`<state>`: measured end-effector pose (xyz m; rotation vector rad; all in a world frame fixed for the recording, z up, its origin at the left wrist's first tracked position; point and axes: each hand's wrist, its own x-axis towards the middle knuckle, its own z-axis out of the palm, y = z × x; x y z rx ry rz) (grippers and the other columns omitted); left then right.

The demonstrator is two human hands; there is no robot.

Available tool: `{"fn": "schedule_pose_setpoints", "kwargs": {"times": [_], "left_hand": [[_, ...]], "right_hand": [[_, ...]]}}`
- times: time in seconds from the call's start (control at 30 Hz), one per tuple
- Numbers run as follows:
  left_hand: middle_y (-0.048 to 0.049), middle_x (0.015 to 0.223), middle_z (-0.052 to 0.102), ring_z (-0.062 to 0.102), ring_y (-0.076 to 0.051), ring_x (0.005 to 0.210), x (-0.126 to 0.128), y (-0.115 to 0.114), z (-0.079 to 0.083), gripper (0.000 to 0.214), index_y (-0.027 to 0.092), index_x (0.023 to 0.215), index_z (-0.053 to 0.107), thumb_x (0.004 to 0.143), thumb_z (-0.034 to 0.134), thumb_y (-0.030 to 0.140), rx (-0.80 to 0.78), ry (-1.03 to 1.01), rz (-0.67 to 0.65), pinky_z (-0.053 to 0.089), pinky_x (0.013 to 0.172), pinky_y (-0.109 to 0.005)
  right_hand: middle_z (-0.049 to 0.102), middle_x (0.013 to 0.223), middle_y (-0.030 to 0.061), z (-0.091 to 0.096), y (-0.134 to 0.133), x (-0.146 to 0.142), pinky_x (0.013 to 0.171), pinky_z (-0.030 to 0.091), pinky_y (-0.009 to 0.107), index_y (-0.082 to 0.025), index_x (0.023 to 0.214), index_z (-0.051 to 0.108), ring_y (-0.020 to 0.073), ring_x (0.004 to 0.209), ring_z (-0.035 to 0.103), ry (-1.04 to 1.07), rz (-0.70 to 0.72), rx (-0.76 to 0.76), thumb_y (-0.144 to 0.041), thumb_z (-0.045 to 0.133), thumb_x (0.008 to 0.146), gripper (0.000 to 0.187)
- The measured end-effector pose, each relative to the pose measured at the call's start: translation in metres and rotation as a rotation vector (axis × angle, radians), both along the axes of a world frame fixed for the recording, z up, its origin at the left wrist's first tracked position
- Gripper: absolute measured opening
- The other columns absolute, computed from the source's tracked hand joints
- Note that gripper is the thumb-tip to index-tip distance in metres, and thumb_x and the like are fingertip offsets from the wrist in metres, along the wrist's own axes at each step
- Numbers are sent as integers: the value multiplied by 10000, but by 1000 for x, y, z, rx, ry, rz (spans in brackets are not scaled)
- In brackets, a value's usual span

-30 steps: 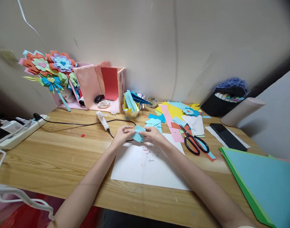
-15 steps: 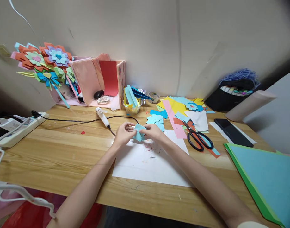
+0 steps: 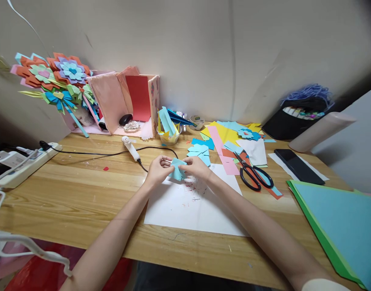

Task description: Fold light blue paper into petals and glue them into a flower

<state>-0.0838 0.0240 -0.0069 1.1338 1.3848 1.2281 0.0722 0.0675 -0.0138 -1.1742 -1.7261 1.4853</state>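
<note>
Both my hands meet over the far edge of a white sheet [image 3: 188,210] on the wooden desk. My left hand [image 3: 157,170] and my right hand [image 3: 197,167] pinch a small folded light-blue paper piece [image 3: 177,169] between their fingertips, holding it just above the sheet. Several folded light-blue pieces [image 3: 199,152] lie just behind my right hand. Black-handled scissors [image 3: 251,174] rest to the right of it.
A glue gun [image 3: 131,148] with its black cord lies behind my left hand. Paper flowers [image 3: 56,79] and a pink box [image 3: 127,103] stand at the back left, a power strip [image 3: 21,163] at left. Coloured papers [image 3: 230,139], a phone [image 3: 298,166] and blue-green sheets [image 3: 343,226] lie right.
The view has shifted slightly; both hands stay together on the blue piece, fingers working it a little, with the piece in the same spot above the white sheet.
</note>
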Motion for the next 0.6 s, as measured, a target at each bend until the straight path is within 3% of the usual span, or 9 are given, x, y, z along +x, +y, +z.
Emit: {"fn": "schedule_pose_setpoints", "kwargs": {"times": [0.13, 0.27, 0.4, 0.6], "left_hand": [[-14, 630, 632, 577, -119, 556, 0, -1, 2, 312, 121, 834, 574, 535, 661, 120, -56, 21, -28, 440, 516, -210], [-59, 695, 672, 611, -161, 631, -3, -1, 3, 245, 113, 768, 631, 534, 683, 165, -68, 11, -71, 475, 598, -257], [-79, 756, 693, 628, -182, 699, -6, 0, 1, 196, 104, 725, 667, 574, 677, 230, -32, 6, -153, 487, 674, -279], [-72, 748, 696, 629, -170, 675, -7, 0, -2, 221, 92, 755, 671, 593, 670, 243, -20, 50, -172, 486, 633, -252]], "right_hand": [[468, 468, -39, -4, 4, 1, 400, 283, 200, -157, 570, 575, 84, 436, 419, -95, 16, 84, -249, 564, 595, 96], [435, 474, -42, 0, 2, 3, 407, 279, 201, -161, 555, 535, 79, 435, 405, -114, 61, 128, -277, 544, 618, 133], [464, 527, -33, 6, -2, 3, 418, 296, 197, -156, 610, 543, 82, 458, 429, -107, 57, 130, -320, 547, 639, 167], [451, 505, -45, 10, -4, 2, 405, 297, 193, -152, 625, 527, 76, 430, 416, -151, 65, 100, -322, 558, 631, 174]]}}
